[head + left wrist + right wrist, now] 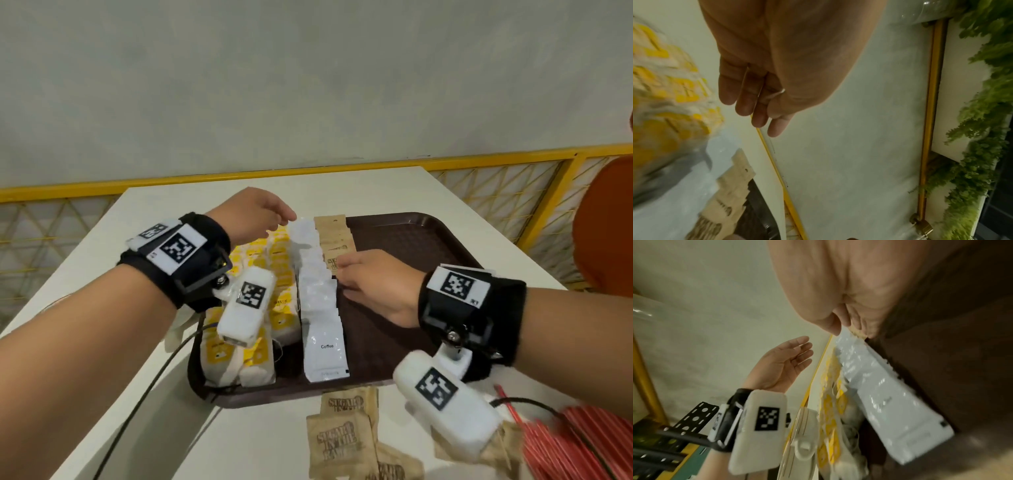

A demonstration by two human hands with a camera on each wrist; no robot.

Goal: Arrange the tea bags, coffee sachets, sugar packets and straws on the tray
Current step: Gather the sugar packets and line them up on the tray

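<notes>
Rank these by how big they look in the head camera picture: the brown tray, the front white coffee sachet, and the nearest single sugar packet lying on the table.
1. Brown tray, by far the largest.
2. Coffee sachet and sugar packet look about alike; the packet lies nearer the camera, so I will not rank them.

Bare forearms, a camera rig strapped to each wrist.
The left hand [251, 214] and right hand [373, 281] are ungloved; behind each sits a black band [191, 263] with square black-and-white tags, a screw, a white tagged pod [246, 305] beneath, and a black cable [144, 404] trailing back.
</notes>
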